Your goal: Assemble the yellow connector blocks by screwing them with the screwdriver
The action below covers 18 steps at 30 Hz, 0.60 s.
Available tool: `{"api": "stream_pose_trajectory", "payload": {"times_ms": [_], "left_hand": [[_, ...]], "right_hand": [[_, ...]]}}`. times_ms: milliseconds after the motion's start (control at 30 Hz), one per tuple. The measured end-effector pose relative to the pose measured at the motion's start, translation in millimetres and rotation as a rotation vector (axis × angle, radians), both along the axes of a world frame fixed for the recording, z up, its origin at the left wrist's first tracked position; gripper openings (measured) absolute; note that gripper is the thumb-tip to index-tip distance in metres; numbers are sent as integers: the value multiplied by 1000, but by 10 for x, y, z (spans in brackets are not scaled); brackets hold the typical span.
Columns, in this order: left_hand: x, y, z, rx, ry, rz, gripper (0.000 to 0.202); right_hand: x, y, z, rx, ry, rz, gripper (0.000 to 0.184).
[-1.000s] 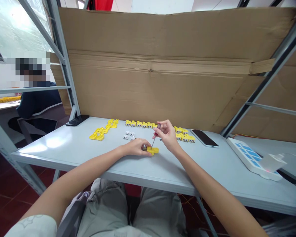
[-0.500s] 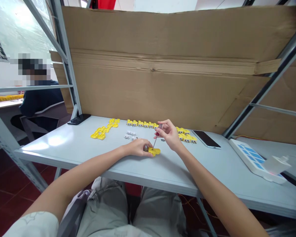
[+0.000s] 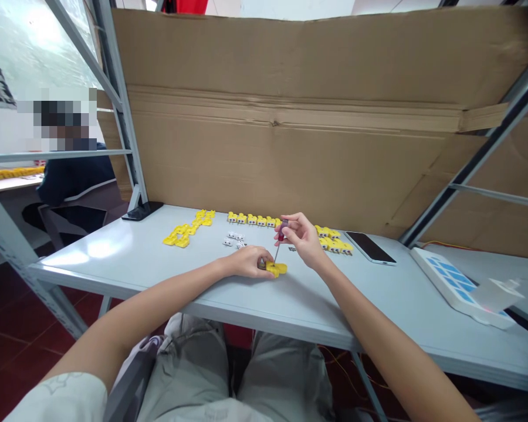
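The person's left hand (image 3: 246, 262) rests on the worktop (image 3: 114, 249) and its fingers are closed on a yellow plastic piece (image 3: 277, 269), which sits near the front edge, in the middle. The right hand (image 3: 303, 237) is up above that piece. Its fingers pinch a small screwdriver (image 3: 281, 233) with a red handle, and the thin metal tip points down into the yellow plastic piece. Behind the hands, a row of small yellow blocks (image 3: 250, 219) runs along the back of the worktop, and more yellow blocks (image 3: 333, 245) sit in a bunch just past the right hand. To the left lies a bent chain of yellow parts (image 3: 185, 233), and small white pieces (image 3: 233, 238) lie between it and the hands. A phone (image 3: 370, 247) lies on the right, and a dark phone (image 3: 141, 211) lies at the back left corner. Further right is a white and blue pad (image 3: 453, 286). A big brown cardboard sheet (image 3: 273, 117) stands behind the worktop. Another person (image 3: 74, 176) sits far off on the left at a different desk, with a yellow chain (image 3: 15, 173) on it.
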<state>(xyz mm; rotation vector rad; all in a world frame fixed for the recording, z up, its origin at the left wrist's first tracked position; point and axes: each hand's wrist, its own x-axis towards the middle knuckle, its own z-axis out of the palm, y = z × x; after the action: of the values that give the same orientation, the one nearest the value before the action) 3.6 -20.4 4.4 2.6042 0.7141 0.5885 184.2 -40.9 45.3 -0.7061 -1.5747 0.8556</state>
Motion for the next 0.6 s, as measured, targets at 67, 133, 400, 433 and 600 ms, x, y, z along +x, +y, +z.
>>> {"api": "stream_pose_trajectory", "payload": {"times_ms": [67, 133, 400, 433, 600], "left_hand": [[-3, -7, 5, 5, 8, 11, 37], [-3, -18, 14, 4, 11, 11, 37], [19, -27, 18, 11, -5, -14, 36], [19, -21, 15, 14, -3, -10, 36], [5, -1, 0, 21, 5, 4, 37]], "right_hand": [[-4, 8, 8, -9, 7, -15, 39], [-29, 6, 12, -12, 10, -29, 39], [-54, -20, 4, 18, -34, 19, 36], [-36, -18, 1, -7, -27, 49, 36], [31, 16, -9, -92, 31, 109, 36]]}}
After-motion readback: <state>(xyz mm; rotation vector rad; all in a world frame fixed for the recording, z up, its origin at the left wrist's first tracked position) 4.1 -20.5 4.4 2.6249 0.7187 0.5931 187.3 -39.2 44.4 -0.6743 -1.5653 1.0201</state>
